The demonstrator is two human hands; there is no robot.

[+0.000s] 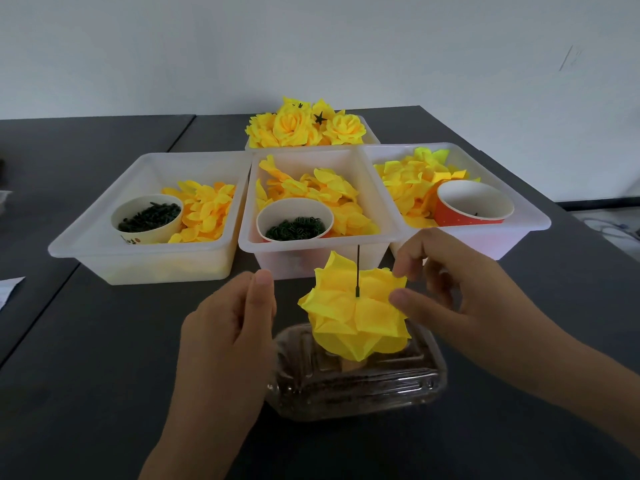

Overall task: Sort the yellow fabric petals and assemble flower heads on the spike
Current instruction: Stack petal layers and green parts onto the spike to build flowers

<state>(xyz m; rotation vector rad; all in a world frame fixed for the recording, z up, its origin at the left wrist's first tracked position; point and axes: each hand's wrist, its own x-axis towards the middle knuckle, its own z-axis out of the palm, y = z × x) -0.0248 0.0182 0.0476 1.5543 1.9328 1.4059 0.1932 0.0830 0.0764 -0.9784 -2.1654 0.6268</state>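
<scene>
Fingers (412, 271) of R hand (460, 292) apparently pinching petals (353, 313) on spike (358, 268); L hand (225, 327) loose, apart.

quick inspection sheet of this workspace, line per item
surface: dark table, seam at left
job's things: yellow petals threaded on thin spike above clear plastic box; three white tubs of loose petals, each with a cup; finished flowers in rear tub
clutter: paper at left edge
hands: left hand open beside petals; right hand touching petals' edge
cables: possibly some on the floor, far right, blurred
surroundings: plain white wall
</scene>
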